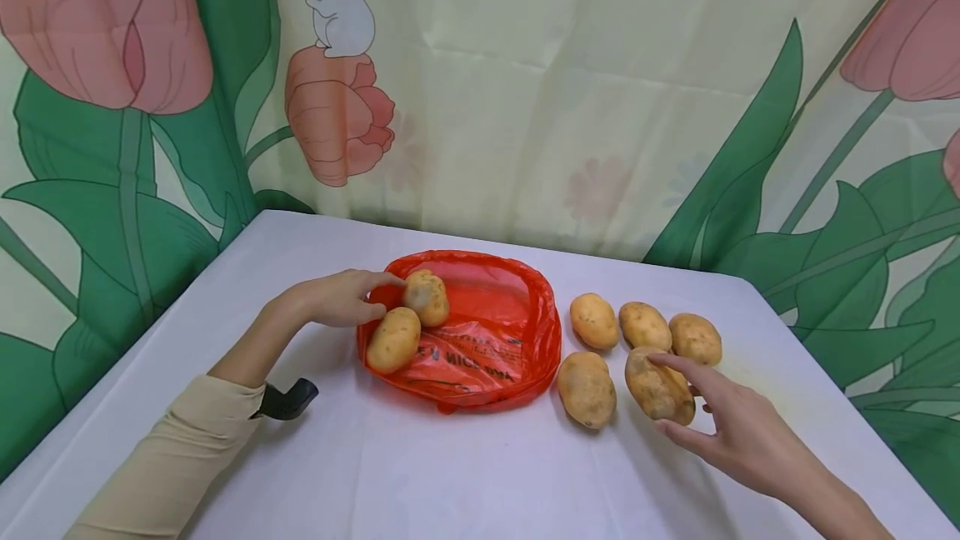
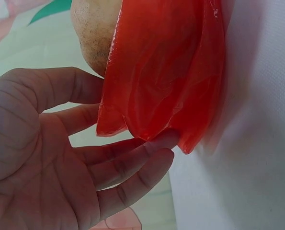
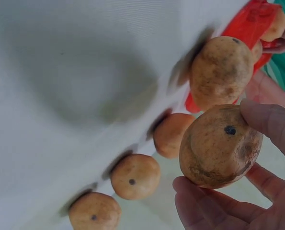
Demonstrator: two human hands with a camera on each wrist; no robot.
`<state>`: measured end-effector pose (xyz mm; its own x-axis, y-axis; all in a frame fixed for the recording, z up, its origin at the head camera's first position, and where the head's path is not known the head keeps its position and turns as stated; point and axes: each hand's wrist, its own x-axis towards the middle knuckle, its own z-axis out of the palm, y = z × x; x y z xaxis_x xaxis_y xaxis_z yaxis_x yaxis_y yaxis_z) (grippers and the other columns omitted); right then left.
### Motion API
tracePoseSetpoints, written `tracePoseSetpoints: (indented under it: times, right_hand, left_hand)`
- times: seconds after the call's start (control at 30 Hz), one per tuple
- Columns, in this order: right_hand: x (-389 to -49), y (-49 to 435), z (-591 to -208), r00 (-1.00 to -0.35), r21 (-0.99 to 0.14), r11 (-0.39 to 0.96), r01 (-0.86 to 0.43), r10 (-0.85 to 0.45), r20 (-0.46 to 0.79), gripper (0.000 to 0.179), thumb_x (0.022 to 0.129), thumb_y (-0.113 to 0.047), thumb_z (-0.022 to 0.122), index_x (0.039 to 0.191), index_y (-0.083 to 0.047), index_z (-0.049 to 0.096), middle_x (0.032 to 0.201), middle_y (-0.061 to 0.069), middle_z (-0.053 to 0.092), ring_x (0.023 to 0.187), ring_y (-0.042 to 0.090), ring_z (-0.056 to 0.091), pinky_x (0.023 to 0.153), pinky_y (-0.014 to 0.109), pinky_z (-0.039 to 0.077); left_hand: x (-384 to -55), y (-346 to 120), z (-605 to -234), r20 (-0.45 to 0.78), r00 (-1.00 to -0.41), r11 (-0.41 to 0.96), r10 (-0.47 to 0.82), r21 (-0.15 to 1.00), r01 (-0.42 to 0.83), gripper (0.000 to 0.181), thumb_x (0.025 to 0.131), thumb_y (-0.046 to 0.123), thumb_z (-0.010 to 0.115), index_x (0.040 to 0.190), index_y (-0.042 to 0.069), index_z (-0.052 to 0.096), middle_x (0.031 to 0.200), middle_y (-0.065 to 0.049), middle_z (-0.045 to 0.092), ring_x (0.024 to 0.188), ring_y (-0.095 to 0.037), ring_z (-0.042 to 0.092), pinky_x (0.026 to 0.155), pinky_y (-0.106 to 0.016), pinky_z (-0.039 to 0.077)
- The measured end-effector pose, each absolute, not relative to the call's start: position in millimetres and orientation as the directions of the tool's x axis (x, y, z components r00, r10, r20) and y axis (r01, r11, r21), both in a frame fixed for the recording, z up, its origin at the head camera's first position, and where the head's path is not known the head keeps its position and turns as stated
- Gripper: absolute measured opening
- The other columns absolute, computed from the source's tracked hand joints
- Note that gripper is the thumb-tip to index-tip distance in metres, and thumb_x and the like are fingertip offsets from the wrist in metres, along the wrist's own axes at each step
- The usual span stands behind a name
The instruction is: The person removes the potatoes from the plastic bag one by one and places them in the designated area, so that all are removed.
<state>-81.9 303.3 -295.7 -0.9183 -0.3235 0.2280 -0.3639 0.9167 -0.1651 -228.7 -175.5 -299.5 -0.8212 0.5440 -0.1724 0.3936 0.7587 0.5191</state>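
Observation:
A red plastic bag (image 1: 551, 332) stands with its mouth spread wide on the table, its rim rolled outward. Two potatoes, a smooth one (image 1: 393, 340) and a knobbly one (image 1: 426, 297), lie inside at its left. My left hand (image 1: 337, 298) holds the bag's left side. In the left wrist view, thumb and one finger reach behind the bag's red edge (image 2: 114, 91), with other fingers on its outside. My right hand (image 1: 742, 427) grips a blotchy potato (image 3: 221, 148) between thumb and fingers, raised over the table right of the bag.
Several potatoes lie right of the bag: one close to its side (image 1: 587, 390) and a row behind the right hand, ending with a potato (image 1: 696, 338) at the right. A white cloth covers the table (image 1: 465, 473). Behind it hangs a printed curtain (image 1: 510, 107).

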Motion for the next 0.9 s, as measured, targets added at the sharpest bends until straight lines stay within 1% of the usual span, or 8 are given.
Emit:
tracePoseSetpoints:
  times: [0.07, 0.2, 0.27, 0.4, 0.57, 0.77, 0.83, 0.9]
  right_hand:
    - [-82.6, 304.2, -295.9, -0.920, -0.161, 0.918, -0.363, -0.327, 0.215, 0.075, 0.080, -0.030, 0.087, 0.145, -0.024, 0.051, 0.117, -0.003, 0.069, 0.084, 0.006, 0.057, 0.067, 0.031, 0.053]
    - [-84.5, 305.5, -296.8, -0.923, -0.157, 0.918, -0.364, -0.334, 0.189, 0.075, 0.079, -0.027, 0.088, 0.145, -0.023, 0.051, 0.124, 0.001, 0.068, 0.079, 0.003, 0.055, 0.064, 0.028, 0.051]
    - [-85.5, 306.6, -298.1, -0.917, -0.154, 0.912, -0.380, -0.349, 0.195, 0.075, 0.078, -0.025, 0.088, 0.144, -0.021, 0.052, 0.123, 0.003, 0.069, 0.075, 0.001, 0.053, 0.062, 0.027, 0.049]
    - [-88.4, 308.9, -301.0, -0.902, -0.142, 0.902, -0.409, -0.376, 0.211, 0.074, 0.076, -0.023, 0.090, 0.141, -0.018, 0.054, 0.122, 0.005, 0.070, 0.071, 0.000, 0.053, 0.060, 0.028, 0.049]
    - [-94.0, 308.9, -302.1, -0.910, -0.126, 0.909, -0.398, -0.373, 0.183, 0.073, 0.076, -0.023, 0.090, 0.139, -0.017, 0.056, 0.124, 0.007, 0.069, 0.079, 0.008, 0.061, 0.064, 0.032, 0.054]
    - [-100.1, 308.1, -303.7, -0.927, -0.157, 0.915, -0.372, -0.357, 0.116, 0.071, 0.076, -0.026, 0.090, 0.138, -0.016, 0.057, 0.125, 0.012, 0.069, 0.089, 0.021, 0.068, 0.070, 0.043, 0.058]
    - [-101.7, 308.5, -304.3, -0.926, -0.159, 0.913, -0.375, -0.360, 0.114, 0.071, 0.076, -0.027, 0.090, 0.137, -0.016, 0.057, 0.124, 0.013, 0.070, 0.090, 0.024, 0.069, 0.070, 0.046, 0.058]
    - [-103.6, 309.1, -304.4, -0.925, -0.156, 0.913, -0.378, -0.363, 0.114, 0.070, 0.076, -0.027, 0.090, 0.137, -0.016, 0.057, 0.123, 0.012, 0.070, 0.089, 0.023, 0.069, 0.070, 0.045, 0.058]
  left_hand:
    - [-228.1, -175.2, -298.9, -0.179, -0.822, 0.763, 0.541, 0.514, 0.391, 0.056, 0.098, 0.017, 0.052, 0.152, 0.003, 0.046, 0.149, -0.023, 0.050, 0.136, -0.042, 0.045, 0.112, -0.062, 0.040]
    - [-226.9, -175.2, -298.6, -0.183, -0.823, 0.769, 0.538, 0.508, 0.389, 0.056, 0.098, 0.018, 0.052, 0.152, 0.004, 0.046, 0.149, -0.024, 0.050, 0.137, -0.044, 0.044, 0.111, -0.063, 0.040]
    - [-226.6, -174.8, -298.4, -0.182, -0.823, 0.767, 0.538, 0.509, 0.390, 0.056, 0.098, 0.018, 0.052, 0.152, 0.004, 0.046, 0.149, -0.024, 0.050, 0.137, -0.044, 0.044, 0.111, -0.063, 0.039]
    - [-227.4, -173.8, -298.5, -0.180, -0.820, 0.763, 0.543, 0.513, 0.393, 0.055, 0.098, 0.017, 0.052, 0.152, 0.004, 0.046, 0.150, -0.024, 0.049, 0.138, -0.044, 0.043, 0.112, -0.063, 0.038]
    - [-227.5, -174.9, -298.9, -0.181, -0.820, 0.763, 0.543, 0.515, 0.391, 0.055, 0.099, 0.017, 0.052, 0.152, 0.004, 0.046, 0.150, -0.024, 0.049, 0.138, -0.044, 0.043, 0.113, -0.063, 0.038]
    - [-228.0, -175.9, -300.0, -0.188, -0.820, 0.763, 0.541, 0.520, 0.384, 0.055, 0.099, 0.017, 0.052, 0.152, 0.004, 0.046, 0.151, -0.024, 0.048, 0.139, -0.044, 0.042, 0.113, -0.063, 0.037]
    - [-228.8, -175.5, -300.2, -0.184, -0.819, 0.763, 0.544, 0.516, 0.391, 0.055, 0.098, 0.017, 0.052, 0.152, 0.004, 0.046, 0.150, -0.024, 0.049, 0.138, -0.044, 0.044, 0.112, -0.063, 0.038]
    - [-230.3, -175.3, -300.5, -0.177, -0.820, 0.763, 0.545, 0.510, 0.397, 0.055, 0.098, 0.017, 0.052, 0.152, 0.004, 0.047, 0.150, -0.023, 0.050, 0.137, -0.043, 0.045, 0.112, -0.062, 0.039]
